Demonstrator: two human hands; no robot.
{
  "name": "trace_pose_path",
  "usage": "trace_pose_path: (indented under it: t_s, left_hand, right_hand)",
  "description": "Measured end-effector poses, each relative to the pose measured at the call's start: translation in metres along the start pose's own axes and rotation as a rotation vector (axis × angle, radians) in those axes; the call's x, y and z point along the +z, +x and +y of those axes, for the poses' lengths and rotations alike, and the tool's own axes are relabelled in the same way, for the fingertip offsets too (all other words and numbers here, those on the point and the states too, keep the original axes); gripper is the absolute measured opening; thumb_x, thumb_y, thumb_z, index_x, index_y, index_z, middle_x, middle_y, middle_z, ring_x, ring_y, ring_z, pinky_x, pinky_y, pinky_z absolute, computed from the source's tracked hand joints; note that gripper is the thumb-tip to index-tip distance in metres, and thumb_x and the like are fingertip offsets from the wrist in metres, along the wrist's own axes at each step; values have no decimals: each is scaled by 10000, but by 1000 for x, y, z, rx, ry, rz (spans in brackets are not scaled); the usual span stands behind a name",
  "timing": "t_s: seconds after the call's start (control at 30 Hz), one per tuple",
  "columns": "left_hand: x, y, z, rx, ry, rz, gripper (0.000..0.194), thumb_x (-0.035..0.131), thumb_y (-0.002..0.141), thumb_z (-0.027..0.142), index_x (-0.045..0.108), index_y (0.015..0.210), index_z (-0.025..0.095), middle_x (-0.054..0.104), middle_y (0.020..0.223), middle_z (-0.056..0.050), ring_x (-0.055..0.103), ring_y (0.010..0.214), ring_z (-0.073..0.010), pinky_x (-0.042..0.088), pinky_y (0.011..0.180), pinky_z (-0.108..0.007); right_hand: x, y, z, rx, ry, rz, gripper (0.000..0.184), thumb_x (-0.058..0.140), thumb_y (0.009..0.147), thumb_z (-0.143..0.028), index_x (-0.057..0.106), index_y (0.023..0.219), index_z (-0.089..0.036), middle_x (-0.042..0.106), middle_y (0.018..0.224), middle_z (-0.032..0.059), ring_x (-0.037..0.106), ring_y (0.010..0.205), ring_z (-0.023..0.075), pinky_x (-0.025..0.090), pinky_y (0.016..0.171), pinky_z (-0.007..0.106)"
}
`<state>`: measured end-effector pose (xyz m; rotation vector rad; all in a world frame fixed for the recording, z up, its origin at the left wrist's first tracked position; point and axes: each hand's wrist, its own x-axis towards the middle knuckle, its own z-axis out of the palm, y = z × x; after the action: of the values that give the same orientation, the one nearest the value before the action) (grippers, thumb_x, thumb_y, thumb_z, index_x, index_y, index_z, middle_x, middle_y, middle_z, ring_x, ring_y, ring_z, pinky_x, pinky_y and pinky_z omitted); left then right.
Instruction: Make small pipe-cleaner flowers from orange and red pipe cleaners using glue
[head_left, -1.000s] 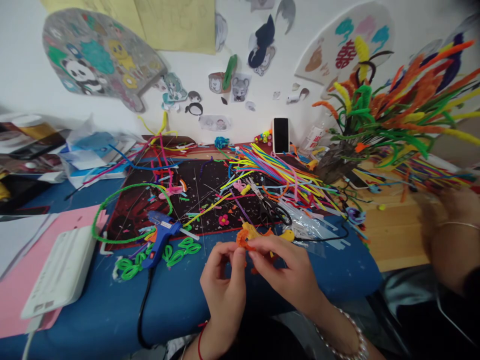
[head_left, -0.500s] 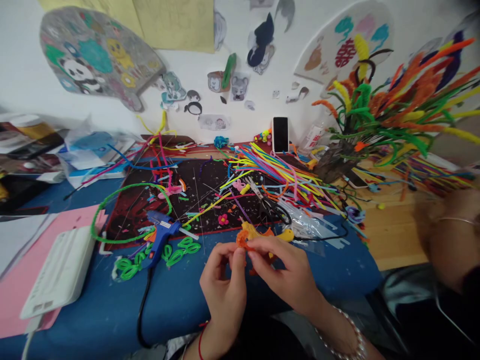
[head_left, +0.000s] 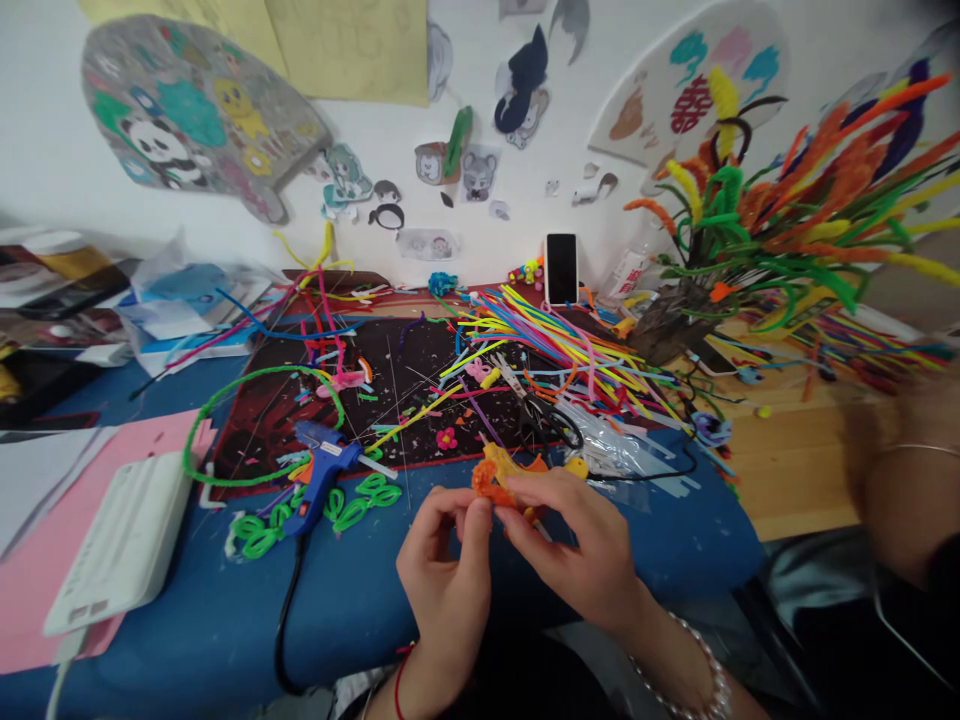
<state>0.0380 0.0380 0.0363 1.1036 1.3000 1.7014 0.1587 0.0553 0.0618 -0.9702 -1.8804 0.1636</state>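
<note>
My left hand (head_left: 450, 560) pinches an orange pipe cleaner (head_left: 491, 480) between thumb and index finger. From the other side my right hand (head_left: 574, 540) grips the same fuzzy orange piece, its fingertips almost meeting those of the left. The piece is bent into a curl. Just behind it sits a yellow pipe-cleaner shape (head_left: 502, 458), partly covered by my right fingers; whether the two are joined I cannot tell. A small yellow rounded end (head_left: 576, 468) shows beyond my right knuckles. Black-handled scissors (head_left: 536, 410) lie past my hands on the dark mat (head_left: 420, 440).
Left of my hands lie a blue glue gun (head_left: 324, 475), green pipe-cleaner loops (head_left: 367, 503) and a green ring (head_left: 196, 430). A white power strip (head_left: 124, 540) rests on pink paper. Loose pipe cleaners (head_left: 555, 335) pile up behind. A co-worker's arm (head_left: 904, 490) is at right.
My right hand has shifted and turned slightly, and more of the orange curl shows between my fingertips. My left hand stays nearly in place. The co-worker's blurred hand has moved a little.
</note>
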Motion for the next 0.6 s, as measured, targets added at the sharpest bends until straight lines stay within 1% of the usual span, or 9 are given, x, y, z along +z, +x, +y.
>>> trace_pose_path:
  t_s: [0.1,0.2,0.37,0.6]
  left_hand:
    - [0,-1,-1,-4,-7,-7,65,646,843,177,668,791,210,556,646,49,489,605,-90,437,600,-163]
    - [1,-1,-1,-9,-10,-16,61,644,845,180,672,802,212,564,655,45,493,607,-90,440,598,-164]
    - [1,-1,0,-10,-19,-39,58,640,845,177,682,832,215,562,648,43,509,605,-93,447,597,-167]
    - [1,-2,3,7,-7,-40,82,636,840,164,689,807,219,536,612,50,486,573,-86,428,563,-152]
  right_hand:
    - [-1,0,1,-34,-9,-32,151,604,896,-134,581,1029,-203,722,819,12,661,695,136,515,689,272]
    - [0,-1,2,-26,-23,-51,137,605,895,-129,589,1012,-198,721,829,18,664,718,141,507,706,280]
    - [1,0,2,-10,12,-53,95,569,916,-147,578,998,-195,696,765,4,637,662,128,498,656,262]
    - [3,-2,6,-56,-15,-64,98,537,927,-150,561,1004,-206,692,778,3,613,649,129,496,635,267]
